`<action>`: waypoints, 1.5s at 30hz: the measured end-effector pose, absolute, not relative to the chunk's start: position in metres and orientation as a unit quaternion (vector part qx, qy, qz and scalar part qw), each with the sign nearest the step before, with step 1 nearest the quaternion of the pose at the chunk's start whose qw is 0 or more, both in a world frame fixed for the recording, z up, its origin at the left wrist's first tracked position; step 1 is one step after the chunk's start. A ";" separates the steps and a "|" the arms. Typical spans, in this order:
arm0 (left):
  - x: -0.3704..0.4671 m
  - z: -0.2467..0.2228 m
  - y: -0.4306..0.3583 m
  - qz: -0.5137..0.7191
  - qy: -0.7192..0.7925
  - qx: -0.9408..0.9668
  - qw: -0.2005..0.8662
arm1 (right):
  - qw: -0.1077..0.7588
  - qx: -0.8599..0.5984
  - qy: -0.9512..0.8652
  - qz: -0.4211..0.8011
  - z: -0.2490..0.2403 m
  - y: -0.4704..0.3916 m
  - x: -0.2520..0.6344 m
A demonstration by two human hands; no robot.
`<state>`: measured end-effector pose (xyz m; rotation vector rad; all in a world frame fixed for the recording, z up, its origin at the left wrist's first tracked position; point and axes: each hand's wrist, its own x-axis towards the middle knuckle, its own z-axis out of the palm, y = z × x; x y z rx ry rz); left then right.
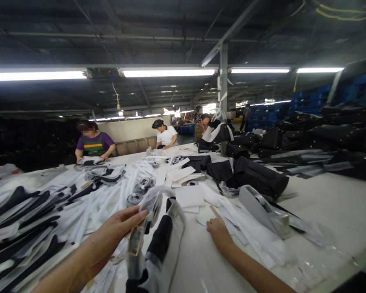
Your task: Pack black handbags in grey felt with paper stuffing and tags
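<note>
My left hand (125,224) pinches the upper end of a black strap (161,240) in clear plastic, thumb on top. A gold-coloured metal edge (136,244) shows through the wrapping below my fingers. The strap hangs down toward the bottom of the view. My right hand (219,234) rests low over the white table (195,260) with its fingers curled closed. Thin white slips (232,224) lie against its far side. Whatever its fingertips may hold is hidden.
Wrapped black straps (21,219) are heaped at left, beside white strips (91,207) and coiled grey bands (143,185). Black bags (256,177) lie at right, near a plastic-wrapped grey piece (258,207). Co-workers (94,144) stand across the table. A metal post (223,97) rises behind.
</note>
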<state>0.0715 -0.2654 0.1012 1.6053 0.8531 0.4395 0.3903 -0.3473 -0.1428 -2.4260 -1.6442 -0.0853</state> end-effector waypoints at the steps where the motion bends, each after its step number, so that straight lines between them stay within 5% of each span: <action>1: 0.071 0.101 -0.265 0.196 0.373 0.694 0.584 | 0.106 -0.827 -0.552 -0.026 -0.142 -0.346 0.388; 6: 0.070 0.099 -0.265 0.221 0.387 0.720 0.531 | 0.151 -0.839 -0.522 0.001 -0.130 -0.342 0.385; 12: 0.066 0.100 -0.267 0.212 0.347 0.740 0.536 | 0.325 -0.798 -0.505 0.049 -0.089 -0.362 0.394; 20: 0.075 0.105 -0.276 0.235 0.343 0.716 0.561 | 0.551 -0.626 -0.469 0.292 -0.015 -0.401 0.333; 24: 0.079 0.109 -0.283 0.233 0.318 0.727 0.562 | 0.539 -0.572 -0.503 0.360 0.016 -0.405 0.309; 35: 0.096 0.103 -0.296 0.276 0.324 0.751 0.505 | 0.586 -0.490 -0.576 0.293 0.029 -0.366 0.277; 45: 0.097 0.090 -0.281 0.263 0.325 0.750 0.513 | 0.657 -0.381 -0.429 0.489 0.042 -0.361 0.254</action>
